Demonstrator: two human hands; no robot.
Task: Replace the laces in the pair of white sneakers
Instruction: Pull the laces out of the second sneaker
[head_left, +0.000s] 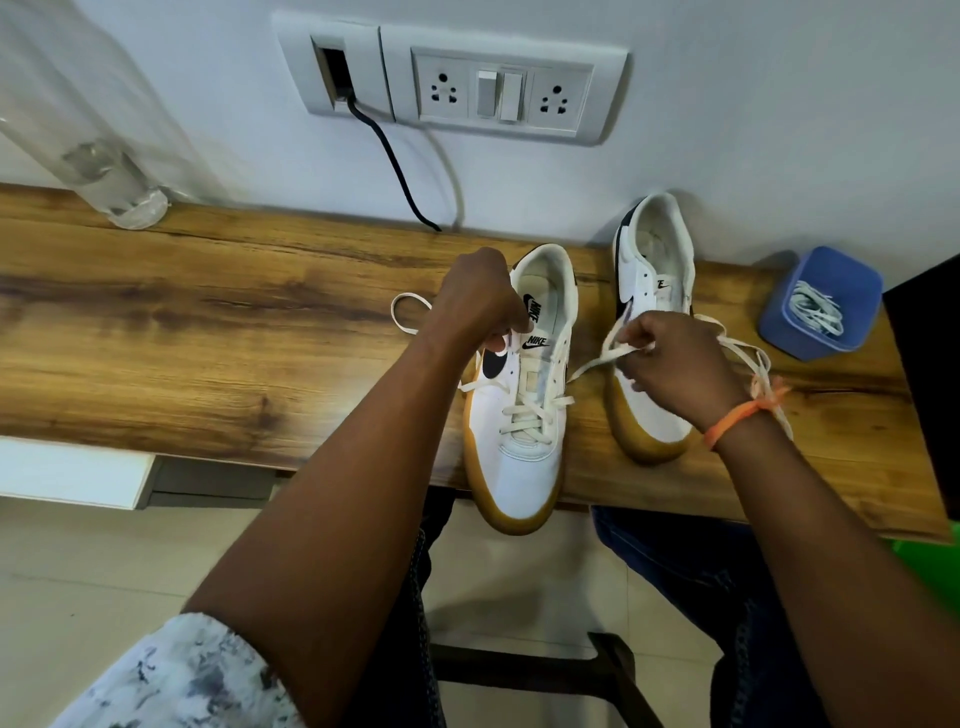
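Both hands are busy on the nearer sneaker (524, 395), which sits on the wooden surface (208, 332) with its toe hanging a bit over the front edge. The left hand (480, 301) is curled up at the shoe's tongue and collar, fingers pinching the lace (597, 361) there; a loop of it pokes out just past the left side of that hand. The right hand (670, 358) has its fingers closed on the other end of the same lace, which runs taut from the eyelets over to it. Only the bottom few eyelets are threaded. The second sneaker (649, 291) lies right under and behind the right hand, lace trailing loose past the wrist with the orange band (737, 415). Just right of that hand there's a blue cup (810, 291) with more white laces (818, 312) bundled inside.
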